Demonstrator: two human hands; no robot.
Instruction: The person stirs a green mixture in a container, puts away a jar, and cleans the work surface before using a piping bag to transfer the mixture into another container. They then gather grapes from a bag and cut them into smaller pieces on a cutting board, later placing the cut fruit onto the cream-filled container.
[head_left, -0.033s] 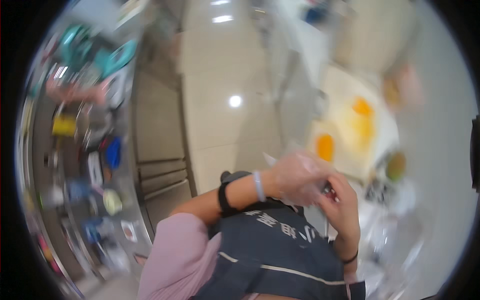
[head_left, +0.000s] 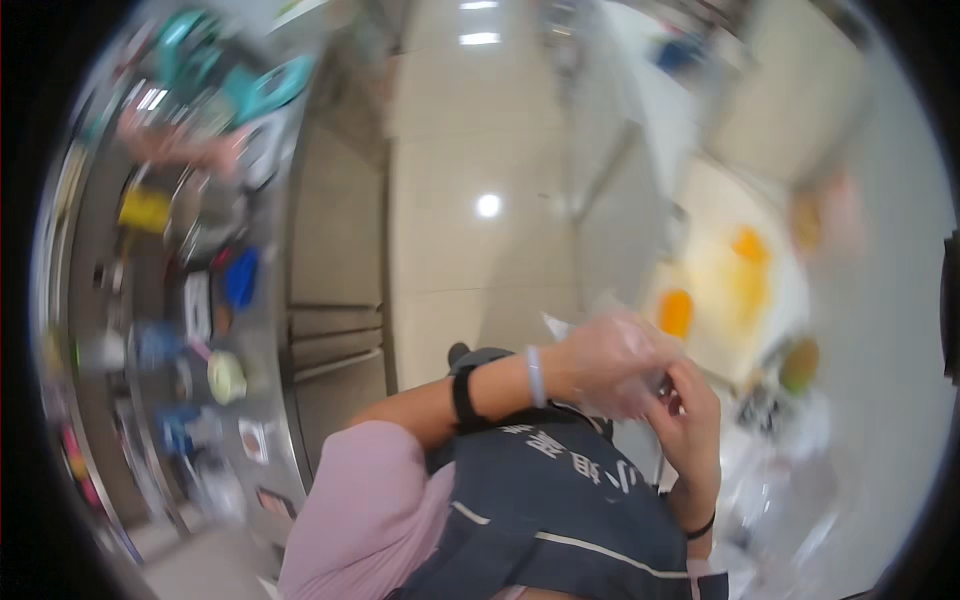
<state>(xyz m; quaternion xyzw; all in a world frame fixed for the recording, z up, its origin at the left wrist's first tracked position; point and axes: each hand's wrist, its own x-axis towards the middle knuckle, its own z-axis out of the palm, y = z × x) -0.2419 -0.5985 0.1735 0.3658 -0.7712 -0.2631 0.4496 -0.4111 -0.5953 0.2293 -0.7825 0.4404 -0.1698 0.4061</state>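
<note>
Clear plastic glove covers the left hand, right of frame centre, pointing rightward against the curled right hand; I can't tell either's grip.

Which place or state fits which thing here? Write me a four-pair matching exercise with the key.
1. translucent plastic glove
2. bright-orange oblong piece
3. bare right hand
4. blurred bright-blue item

A. on the pale board at right
B. on the grey metal counter at left
C. over the left hand
D. thin dark band at its wrist

Pairs: 1-C, 2-A, 3-D, 4-B
</note>
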